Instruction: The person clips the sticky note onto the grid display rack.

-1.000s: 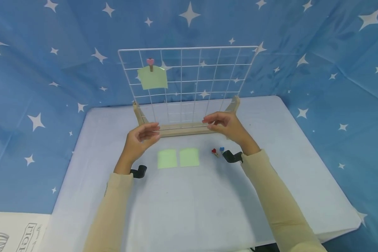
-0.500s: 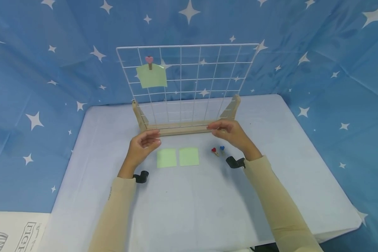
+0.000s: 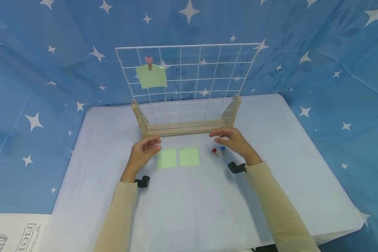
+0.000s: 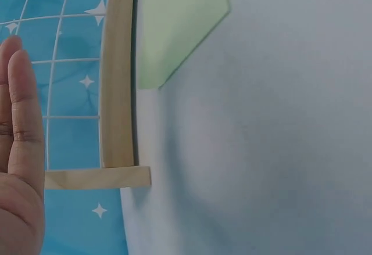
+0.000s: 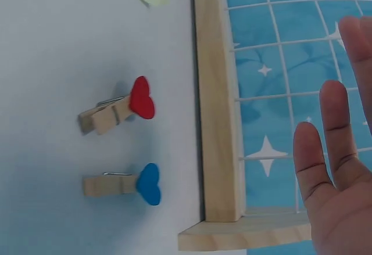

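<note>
My left hand (image 3: 141, 154) hovers above the table with relaxed fingers, near the left of two green paper notes (image 3: 167, 158). Beside that one lies the other green note (image 3: 189, 156). Nothing is in my right hand (image 3: 234, 142), held in the air just behind two small wooden clothespins. One is a clothespin with a red heart (image 5: 110, 113), the other a clothespin with a blue heart (image 5: 116, 185). Both lie flat on the cloth. On the upright white wire grid (image 3: 189, 78), a clothespin with a pink heart (image 3: 149, 61) holds a third green note (image 3: 152, 77) at the upper left.
A wooden base (image 3: 186, 129) supports the grid at the back of the white-covered table (image 3: 189, 210). Behind hangs a blue star-patterned curtain (image 3: 82, 42). A printed sheet (image 3: 15, 232) shows at the lower left. Each wrist wears a small black camera mount (image 3: 237, 168).
Both hands have come down and back from the grid toward the table front, the left now closer to the loose notes, the right closer to the clothespins. Notes and clothespins stay put.
</note>
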`<state>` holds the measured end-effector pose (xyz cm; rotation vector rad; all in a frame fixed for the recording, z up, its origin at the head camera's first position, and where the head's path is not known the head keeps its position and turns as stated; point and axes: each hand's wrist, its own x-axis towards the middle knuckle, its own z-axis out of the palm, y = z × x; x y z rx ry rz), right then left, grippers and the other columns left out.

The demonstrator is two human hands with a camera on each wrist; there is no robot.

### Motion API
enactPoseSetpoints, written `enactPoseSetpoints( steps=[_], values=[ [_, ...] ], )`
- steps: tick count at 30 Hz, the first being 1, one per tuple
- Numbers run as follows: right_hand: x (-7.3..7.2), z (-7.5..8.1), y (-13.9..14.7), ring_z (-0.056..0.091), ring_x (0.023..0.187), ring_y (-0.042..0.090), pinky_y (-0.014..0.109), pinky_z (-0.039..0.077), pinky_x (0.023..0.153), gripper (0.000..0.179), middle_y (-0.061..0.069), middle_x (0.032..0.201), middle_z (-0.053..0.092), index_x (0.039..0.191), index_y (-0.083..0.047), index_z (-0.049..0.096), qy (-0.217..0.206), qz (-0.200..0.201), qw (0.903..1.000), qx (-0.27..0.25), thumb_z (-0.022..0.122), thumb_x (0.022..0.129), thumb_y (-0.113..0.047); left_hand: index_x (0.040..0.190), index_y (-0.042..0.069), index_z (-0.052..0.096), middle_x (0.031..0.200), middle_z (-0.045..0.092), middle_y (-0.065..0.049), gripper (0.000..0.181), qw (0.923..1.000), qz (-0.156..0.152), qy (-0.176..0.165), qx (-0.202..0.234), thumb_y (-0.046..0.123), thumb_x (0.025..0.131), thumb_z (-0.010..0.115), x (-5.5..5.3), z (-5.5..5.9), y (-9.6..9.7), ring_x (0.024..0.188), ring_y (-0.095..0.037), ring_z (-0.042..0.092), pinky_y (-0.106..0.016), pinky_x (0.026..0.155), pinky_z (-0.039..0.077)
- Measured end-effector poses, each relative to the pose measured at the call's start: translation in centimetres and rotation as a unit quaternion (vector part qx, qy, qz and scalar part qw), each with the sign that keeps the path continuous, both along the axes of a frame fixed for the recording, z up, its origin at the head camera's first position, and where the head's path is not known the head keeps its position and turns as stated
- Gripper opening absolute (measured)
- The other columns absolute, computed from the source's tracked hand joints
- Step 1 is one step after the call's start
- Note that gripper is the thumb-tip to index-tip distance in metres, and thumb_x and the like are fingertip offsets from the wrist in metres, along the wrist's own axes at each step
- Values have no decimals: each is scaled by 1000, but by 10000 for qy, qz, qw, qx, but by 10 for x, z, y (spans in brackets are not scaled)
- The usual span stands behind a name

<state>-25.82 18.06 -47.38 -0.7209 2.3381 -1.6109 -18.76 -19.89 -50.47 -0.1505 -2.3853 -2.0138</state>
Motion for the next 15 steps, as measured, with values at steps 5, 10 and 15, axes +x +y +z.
enactPoseSetpoints(
  steps=[5, 10, 15],
  values=[
    [-1, -10, 1, 64, 121, 19, 38, 52, 106, 23, 25, 130, 72, 124, 9, 72, -115, -20, 9999, 81, 66, 102, 8, 137, -13, 64, 132, 70, -29, 42, 10000, -16, -36, -60, 5, 102, 75, 1, -6, -1, 109, -4, 69, -17, 98, 55],
    [-2, -20, 4, 63, 122, 30, 35, 52, 101, 23, 26, 131, 71, 125, 9, 72, -206, 6, 9997, 100, 67, 103, 6, 140, -11, 63, 134, 69, -29, 41, 9998, -97, -156, -127, 6, 103, 73, 1, -11, -2, 111, -5, 68, -16, 99, 53],
    [-1, -30, 6, 60, 123, 39, 40, 51, 103, 24, 27, 132, 71, 126, 10, 71, -281, -60, 9993, 243, 67, 104, 3, 144, -8, 62, 140, 67, -27, 45, 9985, -71, -504, -218, 6, 103, 73, 0, -14, -3, 117, -19, 69, -16, 95, 54]
  ],
)
